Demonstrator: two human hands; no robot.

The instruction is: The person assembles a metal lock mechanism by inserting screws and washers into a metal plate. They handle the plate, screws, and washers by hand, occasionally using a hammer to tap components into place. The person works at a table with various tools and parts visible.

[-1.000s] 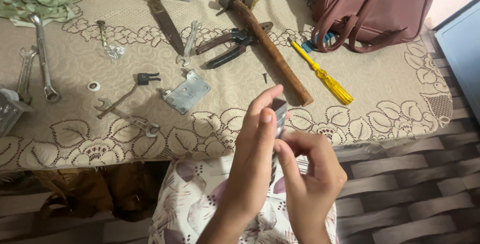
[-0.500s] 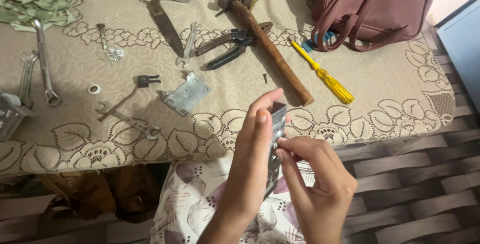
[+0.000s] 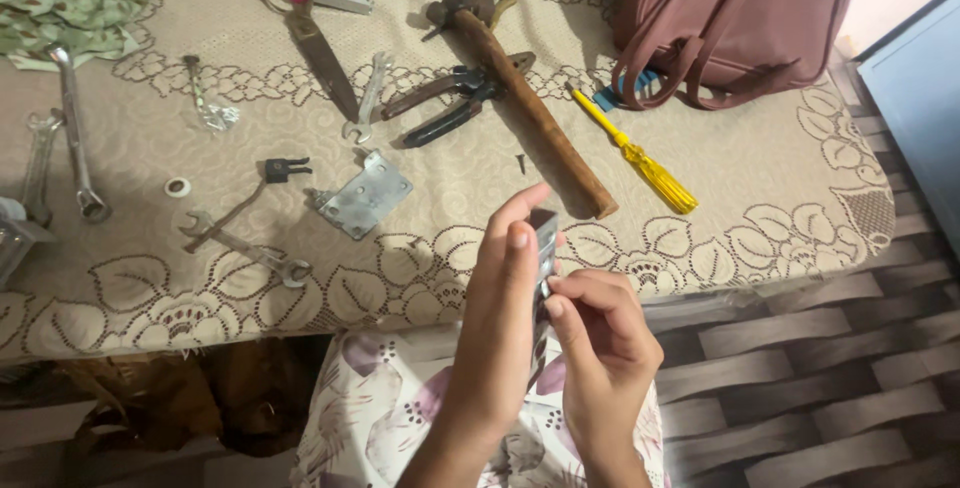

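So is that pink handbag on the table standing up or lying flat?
Lying tipped over: the handbag rests on its side on the tablecloth, its handles flopped onto the cloth.

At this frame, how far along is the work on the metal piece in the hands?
Done: tools are laid out on the table, including a hammer, pliers and yellow screwdriver. In hand: the left hand holds a grey metal piece upright; the right hand pinches at its edge. Left: a similar metal plate lies untouched.

packages: none in view | labels: none | signs: none | screens: none | anywhere near the fingers: none
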